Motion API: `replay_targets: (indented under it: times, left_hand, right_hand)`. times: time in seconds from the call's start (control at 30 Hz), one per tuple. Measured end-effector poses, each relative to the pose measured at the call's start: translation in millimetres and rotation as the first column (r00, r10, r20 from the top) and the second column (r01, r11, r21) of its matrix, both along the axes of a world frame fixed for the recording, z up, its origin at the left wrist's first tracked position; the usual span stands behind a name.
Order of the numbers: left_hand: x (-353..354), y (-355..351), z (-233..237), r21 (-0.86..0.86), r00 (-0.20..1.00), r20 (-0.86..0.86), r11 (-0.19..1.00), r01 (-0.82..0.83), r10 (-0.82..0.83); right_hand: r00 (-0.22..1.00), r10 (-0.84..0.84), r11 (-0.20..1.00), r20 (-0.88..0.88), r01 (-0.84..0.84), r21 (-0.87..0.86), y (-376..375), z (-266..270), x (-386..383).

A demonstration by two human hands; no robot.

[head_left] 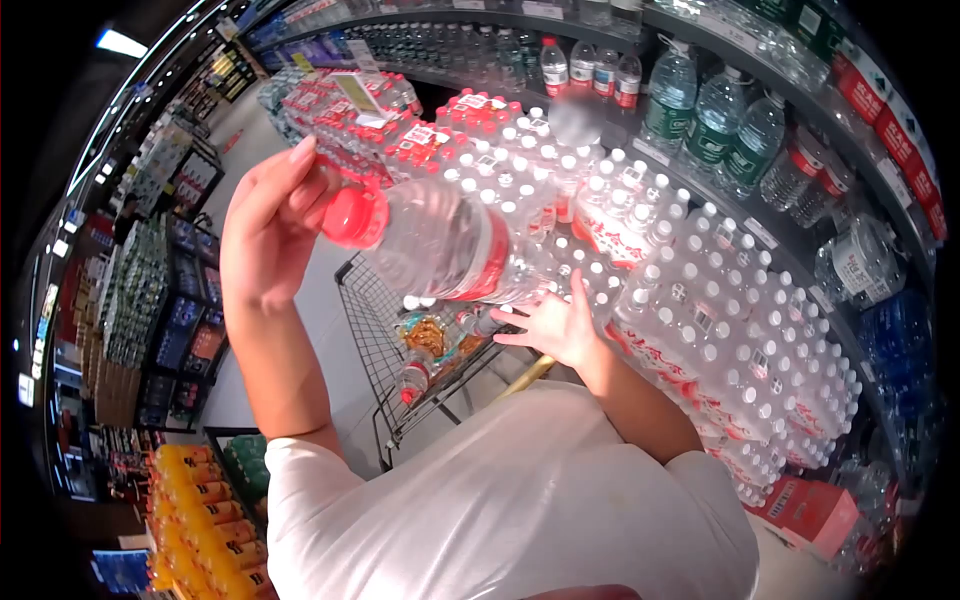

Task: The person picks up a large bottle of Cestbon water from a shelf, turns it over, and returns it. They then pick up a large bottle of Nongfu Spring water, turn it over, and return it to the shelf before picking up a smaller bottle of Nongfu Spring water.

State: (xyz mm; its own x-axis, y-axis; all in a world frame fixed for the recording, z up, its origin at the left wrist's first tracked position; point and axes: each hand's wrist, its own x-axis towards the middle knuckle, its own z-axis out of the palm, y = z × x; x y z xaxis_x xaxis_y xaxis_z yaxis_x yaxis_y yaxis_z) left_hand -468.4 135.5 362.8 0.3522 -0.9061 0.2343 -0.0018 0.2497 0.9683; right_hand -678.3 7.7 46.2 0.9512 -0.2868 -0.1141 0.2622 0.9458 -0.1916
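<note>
A large clear water bottle [435,240] with a red cap and a red label is tilted in mid-air, its cap end toward the left. My left hand [280,215] is closed at the cap end, holding the bottle by its neck area; the exact grip is partly hidden. Close to the bottle's base, my right hand [555,325] has its fingers spread; whether it touches the base is unclear. Behind and below the bottle stands a wire shopping cart [365,305] with a snack packet [425,335] and a small red-capped bottle [413,378] in it.
Stacked packs of white-capped bottles [720,330] fill the right side. Red-capped packs [350,105] stand farther back. Shelves [740,40] with large bottles curve along the right. Orange bottles [195,520] stand at lower left, and a pink box [810,515] at lower right.
</note>
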Motion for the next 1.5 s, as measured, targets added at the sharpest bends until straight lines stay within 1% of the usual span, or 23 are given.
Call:
replay_targets:
  times: [0.03,0.07,0.1,0.17,0.23,0.33,0.47,0.5,0.57,0.6,0.63,0.67,0.77,0.83,0.9,0.93,1.03,1.07,1.17,1.2,1.3,1.43,1.5]
  left_hand:
    - [-4.2,-11.2,7.9,-0.001,0.999,-0.046,1.0,0.011,-0.011]
    - [-9.0,-20.9,11.9,0.003,0.996,-0.034,0.996,0.084,-0.084]
    - [-15.6,-28.6,13.6,0.009,0.985,-0.025,0.985,0.17,-0.17]
    - [-33.0,-42.8,14.3,0.065,0.962,0.168,0.976,0.206,-0.214]
    - [-46.3,-60.3,8.7,0.091,0.936,0.19,0.955,0.282,-0.295]
    - [-81.5,-74.0,13.0,0.12,0.91,0.289,0.954,0.273,-0.297]
    - [-105.6,-88.3,24.1,-0.016,0.811,0.531,0.955,0.296,-0.243]
    - [-99.7,-101.1,15.4,-0.158,0.822,0.504,0.907,0.39,-0.265]
    - [-105.5,-121.3,-8.9,-0.339,0.796,0.326,0.723,0.602,-0.509]
    - [-105.1,-124.5,-33.7,-0.312,0.747,0.161,0.685,0.658,-0.645]
    - [-112.7,-135.9,-59.8,-0.397,0.648,0.251,0.534,0.747,-0.719]
    - [-123.2,-136.3,-83.3,-0.35,0.625,0.177,0.544,0.762,-0.761]
    - [-142.2,-139.7,-131.9,-0.137,0.616,0.128,0.601,0.787,-0.778]
    - [-154.7,-143.9,-151.7,-0.146,0.612,-0.066,0.615,0.775,-0.788]
    - [-175.6,-145.8,-155.4,-0.247,0.628,-0.036,0.615,0.749,-0.778]
    - [-186.2,-149.9,-145.6,-0.211,0.602,-0.072,0.602,0.77,-0.796]
    - [-218.5,-145.0,-121.6,-0.121,0.741,-0.049,0.741,0.661,-0.67]
    - [-222.9,-145.6,-123.7,-0.121,0.759,0.022,0.751,0.649,-0.651]
    - [-245.4,-144.4,-124.9,-0.121,0.77,0.014,0.764,0.634,-0.637]
    - [-254.6,-143.8,-123.0,-0.115,0.767,-0.026,0.764,0.635,-0.642]
    - [-276.3,-144.3,-120.5,-0.09,0.76,-0.105,0.767,0.635,-0.642]
    - [-289.7,-155.9,-132.8,-0.072,0.764,-0.115,0.772,0.632,-0.636]
    - [-297.6,-160.7,-137.4,-0.063,0.764,-0.155,0.778,0.625,-0.626]
  right_hand:
    - [0.968,0.007,1.0,0.251,-0.006,-0.004,0.5,9.9,-3.6]
    - [0.972,-0.063,0.996,0.226,0.075,-0.048,0.3,15.6,-7.2]
    - [0.967,-0.138,0.99,0.214,0.138,0.018,-4.0,19.9,-15.8]
    - [0.955,-0.196,0.977,0.224,0.21,-0.04,-11.2,19.2,-31.8]
    - [0.924,-0.283,0.959,0.257,0.271,0.082,-14.4,12.1,-40.9]
    - [0.893,-0.375,0.926,0.249,0.347,0.152,-14.6,-0.9,-56.5]
    - [0.86,-0.485,0.869,0.162,0.453,0.196,-2.7,21.6,-82.1]
    - [0.854,-0.507,0.853,0.12,0.477,0.213,0.7,30.5,-89.6]
    - [0.84,-0.529,0.845,0.125,0.505,0.177,9.3,44.3,-104.2]
    - [0.834,-0.537,0.839,0.124,0.514,0.18,15.4,53.8,-109.8]
    - [0.826,-0.548,0.832,0.128,0.524,0.182,20.7,62.2,-114.9]
    - [0.841,-0.525,0.848,0.128,0.506,0.157,26.7,67.5,-119.7]
    - [0.899,-0.371,0.917,0.231,0.315,0.246,40.7,54.2,-122.9]
    - [0.934,-0.269,0.956,0.235,0.229,0.186,49.8,64.6,-129.1]
    - [0.942,-0.149,0.979,0.301,0.097,0.18,47.8,50.7,-134.8]
    - [0.969,-0.115,0.987,0.218,0.086,0.139,45.5,65.5,-143.0]
    - [0.982,-0.142,0.984,0.124,0.154,-0.089,36.5,66.8,-154.3]
    - [0.971,-0.24,0.949,-0.003,0.234,-0.209,31.7,66.1,-158.5]
    - [0.941,-0.333,0.939,0.055,0.336,-0.067,18.7,49.5,-174.0]
    - [0.943,-0.297,0.942,0.152,0.316,-0.116,16.8,49.6,-178.6]
    - [0.918,-0.299,0.953,0.26,0.302,0.032,18.7,53.3,-193.1]
    - [0.952,-0.294,0.953,0.082,0.299,-0.05,14.0,50.0,-212.2]
    - [0.954,-0.292,0.957,0.071,0.291,0.02,11.7,47.9,-219.8]
